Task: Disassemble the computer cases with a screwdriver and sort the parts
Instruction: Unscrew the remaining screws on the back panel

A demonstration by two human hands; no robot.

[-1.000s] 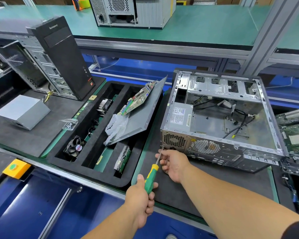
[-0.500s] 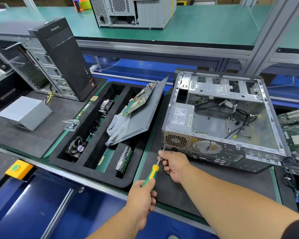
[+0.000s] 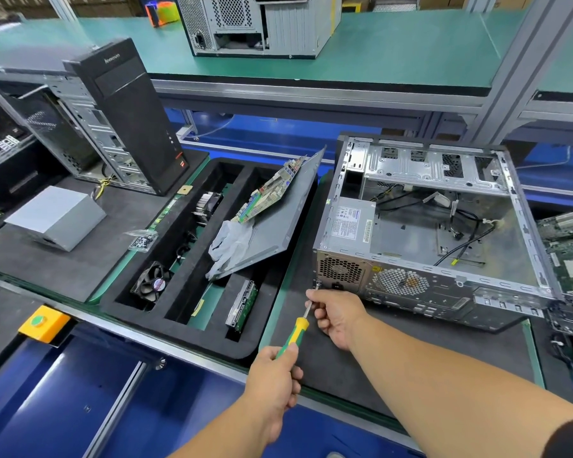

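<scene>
Screwdriver [image 3: 296, 332] tilted lower | left hand [image 3: 272, 380] grips it — right hand [image 3: 336, 315] pinches shaft | black mat [image 3: 361, 355]

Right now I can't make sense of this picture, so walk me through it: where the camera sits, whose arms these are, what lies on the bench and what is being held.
There is no machine here. The camera is worn on a person's head and looks forward and down, so the two bare arms at the bottom are that person's own. The left hand grips the green and yellow screwdriver, whose tip points at the near left corner of the open computer case. The right hand curls its fingers round the shaft close to that corner. The case lies on its side on a dark mat, lid off, with a power supply and loose cables inside. Left of it a black foam tray holds a fan, a heatsink, a drive and a grey panel carrying a circuit board and white gloves.
</scene>
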